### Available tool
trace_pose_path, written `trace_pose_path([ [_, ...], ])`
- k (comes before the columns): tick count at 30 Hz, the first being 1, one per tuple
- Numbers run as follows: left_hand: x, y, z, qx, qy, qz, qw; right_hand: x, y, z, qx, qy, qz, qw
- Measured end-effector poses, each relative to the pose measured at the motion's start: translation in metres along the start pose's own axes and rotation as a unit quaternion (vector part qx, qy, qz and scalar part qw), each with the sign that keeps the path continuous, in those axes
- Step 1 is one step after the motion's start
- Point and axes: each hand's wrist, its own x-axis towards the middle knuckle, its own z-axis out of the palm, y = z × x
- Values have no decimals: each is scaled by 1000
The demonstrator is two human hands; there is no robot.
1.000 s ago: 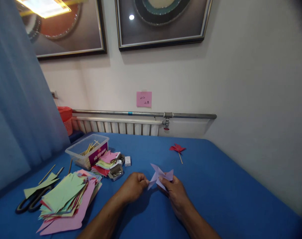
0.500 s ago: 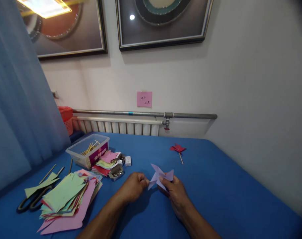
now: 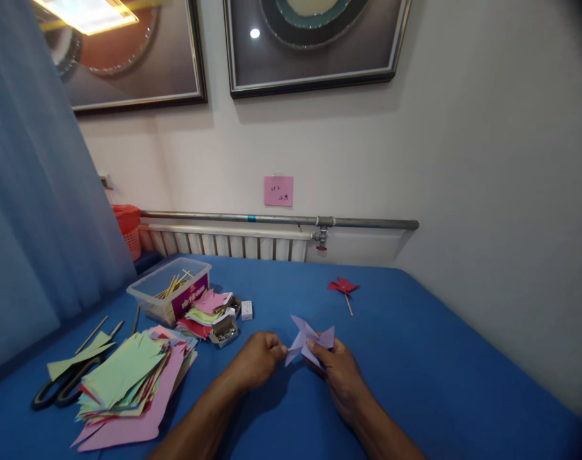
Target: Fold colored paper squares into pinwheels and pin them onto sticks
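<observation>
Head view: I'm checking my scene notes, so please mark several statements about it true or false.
1. The left hand and right hand both hold the lilac folded paper pinwheel. True.
2. The red paper pinwheel on a stick lies inside the clear plastic box. False: it lies on the blue table, apart from the box.
3. The black-handled scissors lie left of the stack of coloured paper sheets. True.
4. The pink paper note hangs below the grey metal pipe. False: it hangs above the pipe.
</observation>
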Motion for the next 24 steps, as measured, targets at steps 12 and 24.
trace_pose_path([
  [12, -2, 2, 0, 6, 5, -2, 1000, -3, -1, -1, 1, -7, -6, 1000],
  [24, -3, 3, -1, 6, 1, 4, 1000, -3, -2, -1, -10, -9, 2, 1000],
])
